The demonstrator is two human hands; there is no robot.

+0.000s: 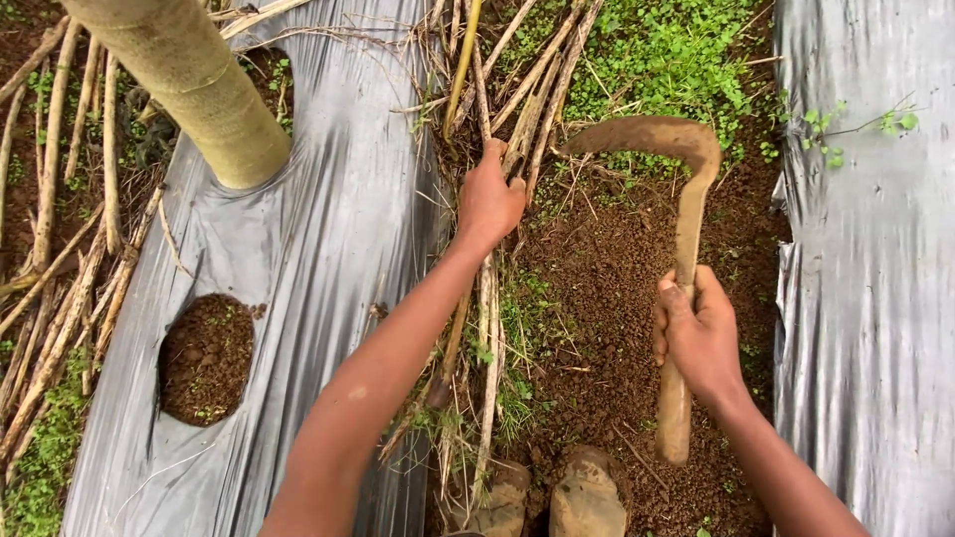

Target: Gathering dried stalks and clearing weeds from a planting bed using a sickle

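Muddy soil between grey plastic sheets (298, 249): left hand (489, 199) fisted around dry stalks (517, 119) at centre, right hand (699, 338) wrapped tight on the sickle (686, 199). Blade's close; a sloppy swing could probably nick those knuckles.

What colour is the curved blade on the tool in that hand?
The sickle blade is rusty brown, dulled with dirt, seen in the head view.

Grey plastic sheet (328, 229) with soil hole (206, 358), thick pale trunk (189, 80), green weeds (667, 50)
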